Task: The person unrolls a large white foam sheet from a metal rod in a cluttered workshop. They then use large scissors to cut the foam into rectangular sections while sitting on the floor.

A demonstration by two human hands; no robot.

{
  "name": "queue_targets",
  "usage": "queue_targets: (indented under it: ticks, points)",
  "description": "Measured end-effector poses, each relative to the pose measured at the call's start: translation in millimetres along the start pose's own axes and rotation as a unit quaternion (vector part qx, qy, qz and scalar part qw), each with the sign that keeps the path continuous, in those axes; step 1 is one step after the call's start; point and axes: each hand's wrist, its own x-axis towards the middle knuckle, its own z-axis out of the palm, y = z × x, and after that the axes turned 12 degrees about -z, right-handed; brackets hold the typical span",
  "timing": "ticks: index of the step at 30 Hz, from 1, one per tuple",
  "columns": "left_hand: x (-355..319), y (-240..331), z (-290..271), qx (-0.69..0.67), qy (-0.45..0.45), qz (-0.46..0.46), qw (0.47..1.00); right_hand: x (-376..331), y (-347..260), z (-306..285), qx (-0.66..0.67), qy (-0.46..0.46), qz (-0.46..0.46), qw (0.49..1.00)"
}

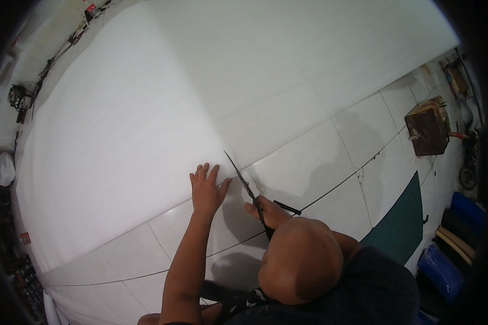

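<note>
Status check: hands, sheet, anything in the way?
Left hand spread on white sheet, near its lower edge. Right hand gripping dark scissors, tip over sheet. Head partly blocks view of right arm.

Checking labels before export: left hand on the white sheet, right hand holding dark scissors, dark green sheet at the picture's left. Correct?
Wrong side: the head view shows the dark green sheet at the right. Left hand, right hand: as stated.
</note>
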Motion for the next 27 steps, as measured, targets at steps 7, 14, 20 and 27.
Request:
queue_targets:
  ticks: [7,14,20,27]
  points:
    - [-2,0,5,-0.009,0.024,0.004,1.0,1,-5,-9,0.002,-0.028,0.003,1.0]
    - [-3,1,6,-0.022,0.027,-0.005,0.999,5,0,-1,0.015,-0.001,0.005,1.0]
    - [-4,-4,8,-0.019,0.032,0.0,0.999,12,4,3,-0.013,0.035,-0.029,0.999]
    - [-8,-10,9,0.004,0.009,0.014,1.0,28,10,8,-0.047,0.084,-0.115,0.989]
